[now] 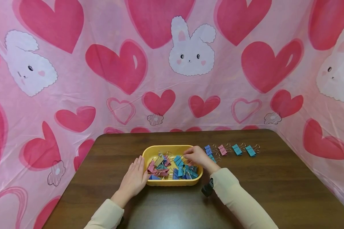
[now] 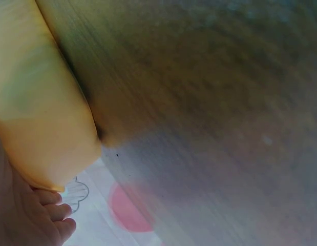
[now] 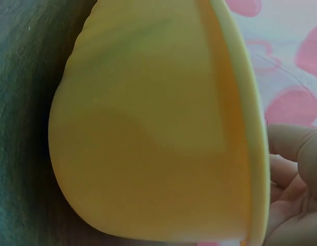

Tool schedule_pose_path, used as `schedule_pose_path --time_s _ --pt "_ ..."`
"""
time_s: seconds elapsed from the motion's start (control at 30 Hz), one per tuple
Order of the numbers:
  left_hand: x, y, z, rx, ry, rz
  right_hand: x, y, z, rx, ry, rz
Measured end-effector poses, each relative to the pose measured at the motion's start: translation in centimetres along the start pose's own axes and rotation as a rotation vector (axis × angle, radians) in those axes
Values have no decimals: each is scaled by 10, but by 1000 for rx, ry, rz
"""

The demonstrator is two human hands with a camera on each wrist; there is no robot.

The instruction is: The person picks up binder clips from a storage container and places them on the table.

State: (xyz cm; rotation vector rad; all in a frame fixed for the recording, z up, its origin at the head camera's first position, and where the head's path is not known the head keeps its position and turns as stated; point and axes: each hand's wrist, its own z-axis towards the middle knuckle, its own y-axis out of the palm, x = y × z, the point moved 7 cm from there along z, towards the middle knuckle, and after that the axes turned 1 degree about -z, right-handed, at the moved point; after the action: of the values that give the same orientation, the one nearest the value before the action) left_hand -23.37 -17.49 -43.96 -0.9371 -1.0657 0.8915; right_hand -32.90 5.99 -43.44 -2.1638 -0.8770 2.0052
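A yellow plastic basket point(image 1: 175, 183) holds several binder clips in pink, blue, teal and yellow. My left hand point(image 1: 135, 175) rests along the basket's left side with its fingers straight; in the left wrist view its fingertips show beside the yellow wall. My right hand point(image 1: 197, 156) reaches over the right rim, thumb and fingers curled together. Those fingertips pinch at the wire handles of a teal binder clip point(image 1: 178, 161) inside the basket. In the right wrist view, the basket wall hides the clip, and only the curled fingers point(image 3: 283, 141) show past the rim.
On the brown wooden table point(image 1: 275, 187), right of the basket, lie a blue clip point(image 1: 208, 149), a pink clip point(image 1: 222, 150) and several teal clips point(image 1: 250, 151). A pink cloth point(image 1: 229, 86) with hearts and rabbits hangs behind the table and along its sides.
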Motion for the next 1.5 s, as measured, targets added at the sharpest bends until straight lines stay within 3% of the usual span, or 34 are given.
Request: schedule_pose_path --time_s 0.17,0.57,0.83,1.27,1.5 --pt "0 0 0 3 0 -4 -2 0 -1 -9 -37 58" --pt "0 2 -1 6 6 7 -8 -12 -7 162 -82 114" --pt "0 1 -1 -5 -4 3 -18 -25 -12 159 -121 198" --pt "1 1 0 12 14 11 -28 -67 -26 206 -215 326" --pt "0 1 0 0 4 4 -18 -92 -34 243 -195 340"
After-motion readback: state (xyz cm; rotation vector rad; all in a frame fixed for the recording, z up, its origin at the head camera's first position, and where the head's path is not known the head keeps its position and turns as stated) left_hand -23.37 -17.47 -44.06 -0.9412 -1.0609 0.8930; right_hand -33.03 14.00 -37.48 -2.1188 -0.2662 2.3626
